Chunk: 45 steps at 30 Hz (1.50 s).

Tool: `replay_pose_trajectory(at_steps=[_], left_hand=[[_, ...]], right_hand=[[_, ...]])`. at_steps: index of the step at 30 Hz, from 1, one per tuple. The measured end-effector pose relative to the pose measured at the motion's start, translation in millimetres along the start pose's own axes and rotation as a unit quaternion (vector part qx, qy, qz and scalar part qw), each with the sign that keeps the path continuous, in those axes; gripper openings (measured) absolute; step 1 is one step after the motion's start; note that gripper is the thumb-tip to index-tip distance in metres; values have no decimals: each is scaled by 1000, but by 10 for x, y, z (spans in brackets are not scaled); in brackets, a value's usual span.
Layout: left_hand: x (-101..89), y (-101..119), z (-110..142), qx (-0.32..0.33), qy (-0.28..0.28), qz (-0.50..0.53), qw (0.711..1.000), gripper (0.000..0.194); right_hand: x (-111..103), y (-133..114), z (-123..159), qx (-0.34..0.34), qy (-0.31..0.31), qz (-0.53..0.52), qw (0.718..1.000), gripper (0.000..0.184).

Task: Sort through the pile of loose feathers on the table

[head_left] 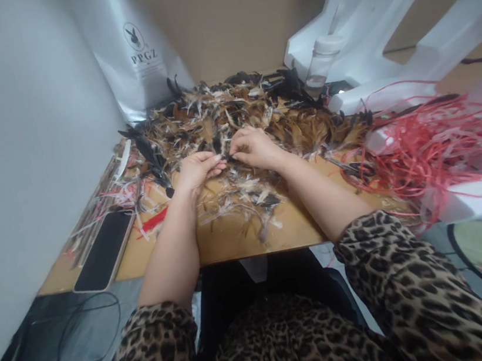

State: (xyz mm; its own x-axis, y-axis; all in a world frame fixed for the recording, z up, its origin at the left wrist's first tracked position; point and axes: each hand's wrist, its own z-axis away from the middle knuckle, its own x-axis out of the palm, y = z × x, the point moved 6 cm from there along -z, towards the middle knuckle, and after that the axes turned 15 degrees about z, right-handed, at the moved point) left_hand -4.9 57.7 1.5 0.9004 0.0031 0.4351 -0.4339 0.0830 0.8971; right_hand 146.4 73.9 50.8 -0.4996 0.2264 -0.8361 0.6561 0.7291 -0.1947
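Note:
A big heap of brown, black and white feathers covers the far half of a wooden table. My left hand and my right hand meet at the near edge of the heap, fingertips pinched together on a small dark feather between them. Both hands are closed in a pinch. Loose pale feathers lie scattered below my wrists. My forearms are bare, with leopard-print sleeves pushed up near the elbows.
A black phone lies at the table's left front. A tangle of red strings and scissors sit to the right. A silver bag, a clear bottle and white foam pieces stand behind. A white wall is on the left.

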Motion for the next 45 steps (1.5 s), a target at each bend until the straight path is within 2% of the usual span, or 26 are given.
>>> replay_pose_trajectory(at_steps=[3, 6, 8, 10, 11, 13, 15, 20, 24, 27, 34, 41, 45], left_hand=[[-2, 13, -9, 11, 0, 34, 999, 16], [-16, 47, -26, 33, 12, 96, 995, 12], [-41, 73, -38, 45, 30, 137, 989, 10], [-66, 96, -46, 51, 43, 162, 985, 8], [-75, 108, -47, 53, 45, 167, 983, 8], [-83, 147, -42, 68, 42, 166, 983, 10], [-76, 203, -26, 99, 30, 146, 984, 15], [-1, 276, 26, 165, 7, 2, 986, 24], [78, 231, 39, 171, -26, -131, 976, 22], [84, 177, 25, 155, -34, -148, 976, 23], [29, 105, -11, 115, 1, -117, 986, 26], [53, 42, 8, 56, -12, -88, 994, 22], [14, 46, -8, 46, 5, -5, 999, 18]], right_hand=[[23, 75, -19, 71, 29, -147, 986, 13], [107, 178, 2, 199, 54, -284, 936, 20], [166, 202, 29, 261, 71, -350, 897, 24], [206, 177, 38, 279, 73, -392, 873, 26], [212, 154, 34, 274, 68, -402, 871, 26], [194, 104, 15, 241, 48, -396, 885, 26], [149, 72, -1, 200, 29, -359, 911, 24], [53, 15, -8, 88, -16, -149, 985, 15], [72, -48, 17, 37, -60, 14, 997, 15], [88, -73, 25, 31, -73, 57, 995, 16], [69, -40, 15, 46, -39, 7, 998, 14], [80, 30, 3, 69, -13, -116, 991, 12], [80, 148, -9, 151, 32, -214, 964, 15]])
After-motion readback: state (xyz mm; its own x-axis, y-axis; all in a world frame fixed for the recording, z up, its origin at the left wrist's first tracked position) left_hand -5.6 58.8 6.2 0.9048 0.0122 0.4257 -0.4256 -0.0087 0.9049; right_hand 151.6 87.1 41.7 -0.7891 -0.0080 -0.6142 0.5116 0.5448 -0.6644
